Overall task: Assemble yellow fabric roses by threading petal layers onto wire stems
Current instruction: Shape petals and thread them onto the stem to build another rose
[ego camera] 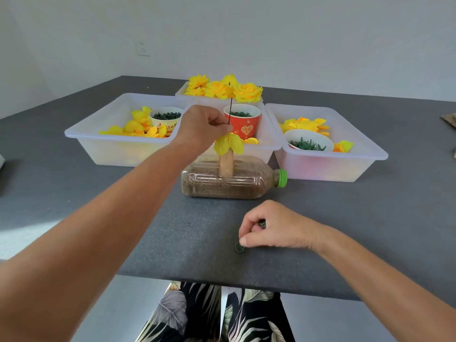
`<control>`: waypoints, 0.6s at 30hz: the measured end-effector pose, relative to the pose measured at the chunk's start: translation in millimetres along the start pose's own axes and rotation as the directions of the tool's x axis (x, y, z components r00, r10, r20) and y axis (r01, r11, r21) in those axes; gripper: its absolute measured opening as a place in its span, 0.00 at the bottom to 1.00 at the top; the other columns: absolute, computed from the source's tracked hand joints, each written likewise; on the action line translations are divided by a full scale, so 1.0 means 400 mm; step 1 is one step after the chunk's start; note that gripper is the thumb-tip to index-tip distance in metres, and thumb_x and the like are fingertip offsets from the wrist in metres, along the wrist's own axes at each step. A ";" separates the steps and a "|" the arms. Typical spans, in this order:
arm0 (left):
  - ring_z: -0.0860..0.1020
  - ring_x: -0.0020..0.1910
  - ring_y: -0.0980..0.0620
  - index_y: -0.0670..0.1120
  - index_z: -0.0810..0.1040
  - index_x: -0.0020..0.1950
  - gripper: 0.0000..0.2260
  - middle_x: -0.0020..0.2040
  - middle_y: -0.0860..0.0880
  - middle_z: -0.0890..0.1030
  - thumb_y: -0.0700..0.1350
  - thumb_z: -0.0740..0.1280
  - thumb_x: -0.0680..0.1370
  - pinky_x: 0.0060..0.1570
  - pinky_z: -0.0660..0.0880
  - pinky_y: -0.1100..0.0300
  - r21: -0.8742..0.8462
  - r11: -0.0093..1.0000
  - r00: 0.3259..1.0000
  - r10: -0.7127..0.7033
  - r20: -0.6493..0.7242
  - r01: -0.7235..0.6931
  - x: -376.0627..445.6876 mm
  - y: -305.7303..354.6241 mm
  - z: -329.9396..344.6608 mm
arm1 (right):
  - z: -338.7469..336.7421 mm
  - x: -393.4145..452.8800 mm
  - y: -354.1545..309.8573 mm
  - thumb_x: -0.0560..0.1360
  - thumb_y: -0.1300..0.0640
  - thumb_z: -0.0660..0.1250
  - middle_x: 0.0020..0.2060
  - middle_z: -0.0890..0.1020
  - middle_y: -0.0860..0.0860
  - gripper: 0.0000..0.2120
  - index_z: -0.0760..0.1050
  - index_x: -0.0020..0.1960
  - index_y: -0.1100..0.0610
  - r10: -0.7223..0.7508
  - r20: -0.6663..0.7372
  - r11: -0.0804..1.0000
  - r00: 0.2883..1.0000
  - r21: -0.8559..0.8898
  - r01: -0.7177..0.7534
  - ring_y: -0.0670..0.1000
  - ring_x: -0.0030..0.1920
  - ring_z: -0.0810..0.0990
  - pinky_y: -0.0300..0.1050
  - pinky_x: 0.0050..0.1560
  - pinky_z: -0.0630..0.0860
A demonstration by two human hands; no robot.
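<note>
My left hand [201, 127] pinches a thin dark wire stem [230, 104] that stands upright above a yellow petal layer [228, 143]. The petal layer sits on top of a tan post [226, 164] that rises out of a bottle [232, 181] lying on its side, filled with brown grains and closed with a green cap. My right hand [276, 225] rests on the grey table [172, 218] near the front edge, fingers curled round a small dark green part [262, 223]. Another small green part [239, 248] lies on the table at its fingertips.
Three clear bins stand behind the bottle: a left bin [81, 137] and a right bin [365, 154] with yellow petals and cups of green parts, and a middle one holding a red cup [243, 120]. Finished yellow roses [223, 88] fill a bin at the back.
</note>
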State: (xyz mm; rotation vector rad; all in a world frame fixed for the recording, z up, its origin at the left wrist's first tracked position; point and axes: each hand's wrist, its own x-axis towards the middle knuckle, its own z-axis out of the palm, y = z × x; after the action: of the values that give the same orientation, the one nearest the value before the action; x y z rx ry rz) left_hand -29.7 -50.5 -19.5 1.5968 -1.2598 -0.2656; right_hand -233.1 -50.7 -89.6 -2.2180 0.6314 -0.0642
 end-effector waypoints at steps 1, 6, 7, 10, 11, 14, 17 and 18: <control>0.73 0.35 0.55 0.41 0.82 0.45 0.03 0.35 0.50 0.78 0.39 0.72 0.73 0.34 0.72 0.70 0.003 1.000 1.000 0.000 -0.003 0.000 0.000 0.001 0.000 | 0.004 -0.001 0.003 0.70 0.57 0.73 0.19 0.68 0.43 0.01 0.81 0.39 0.53 0.004 0.008 1.000 1.000 -0.020 -0.004 0.41 0.23 0.66 0.29 0.30 0.65; 0.75 0.38 0.53 0.40 0.82 0.47 0.04 0.40 0.46 0.80 0.38 0.72 0.73 0.37 0.73 0.67 0.012 1.000 1.000 -0.001 -0.002 0.001 0.001 0.000 0.002 | 0.018 0.009 0.007 0.70 0.56 0.73 0.18 0.68 0.43 0.01 0.81 0.41 0.52 -0.002 -0.013 0.989 1.000 -0.148 0.000 0.41 0.22 0.66 0.29 0.29 0.64; 0.75 0.38 0.53 0.40 0.82 0.47 0.04 0.40 0.46 0.80 0.38 0.72 0.73 0.38 0.73 0.66 0.008 1.000 1.000 0.001 -0.001 -0.001 0.002 -0.001 0.002 | 0.020 0.012 0.006 0.70 0.56 0.72 0.18 0.68 0.43 0.01 0.81 0.40 0.52 -0.007 -0.023 0.986 1.000 -0.166 0.003 0.41 0.22 0.66 0.28 0.29 0.64; 0.75 0.38 0.54 0.41 0.82 0.47 0.04 0.39 0.47 0.80 0.38 0.72 0.73 0.36 0.72 0.70 0.003 1.000 1.000 0.009 0.001 -0.009 0.003 -0.004 -0.001 | 0.024 0.021 0.006 0.70 0.57 0.73 0.18 0.69 0.42 0.03 0.81 0.39 0.52 -0.020 -0.034 0.979 0.999 -0.204 0.012 0.41 0.22 0.68 0.27 0.29 0.65; 0.75 0.37 0.55 0.41 0.82 0.47 0.04 0.39 0.47 0.80 0.39 0.72 0.73 0.34 0.71 0.71 0.007 1.000 1.000 0.012 0.001 -0.012 0.004 -0.005 -0.001 | 0.024 0.023 0.008 0.70 0.57 0.73 0.18 0.70 0.41 0.03 0.81 0.38 0.52 -0.023 -0.033 0.977 0.999 -0.212 0.015 0.41 0.22 0.68 0.27 0.29 0.65; 0.73 0.34 0.59 0.41 0.82 0.46 0.04 0.37 0.50 0.79 0.39 0.72 0.73 0.32 0.70 0.74 0.006 1.000 1.000 0.014 -0.003 -0.014 0.006 -0.009 0.000 | 0.025 0.031 0.014 0.70 0.57 0.72 0.17 0.69 0.42 0.03 0.81 0.38 0.52 -0.026 -0.057 0.977 0.998 -0.212 0.014 0.41 0.22 0.67 0.28 0.30 0.66; 0.72 0.32 0.61 0.42 0.82 0.45 0.03 0.34 0.52 0.78 0.39 0.72 0.72 0.29 0.68 0.75 -0.002 1.000 1.000 0.013 -0.005 -0.013 0.005 -0.008 0.000 | 0.022 0.039 0.018 0.70 0.58 0.72 0.17 0.69 0.42 0.04 0.81 0.37 0.52 -0.007 -0.098 0.983 0.995 -0.181 -0.011 0.41 0.22 0.67 0.28 0.30 0.65; 0.72 0.32 0.61 0.42 0.82 0.45 0.03 0.35 0.51 0.78 0.39 0.72 0.72 0.29 0.68 0.75 -0.003 1.000 1.000 0.012 -0.003 -0.012 0.004 -0.007 -0.001 | 0.019 0.041 0.019 0.70 0.59 0.72 0.17 0.69 0.42 0.05 0.80 0.37 0.52 0.003 -0.105 0.988 0.994 -0.156 -0.020 0.41 0.21 0.67 0.27 0.29 0.65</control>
State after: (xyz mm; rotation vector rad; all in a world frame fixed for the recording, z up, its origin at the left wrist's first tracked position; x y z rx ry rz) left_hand -27.1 -51.9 -20.9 1.5862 -1.2655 -0.2579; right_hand -219.9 -57.0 -102.8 -2.3742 0.7285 -0.1292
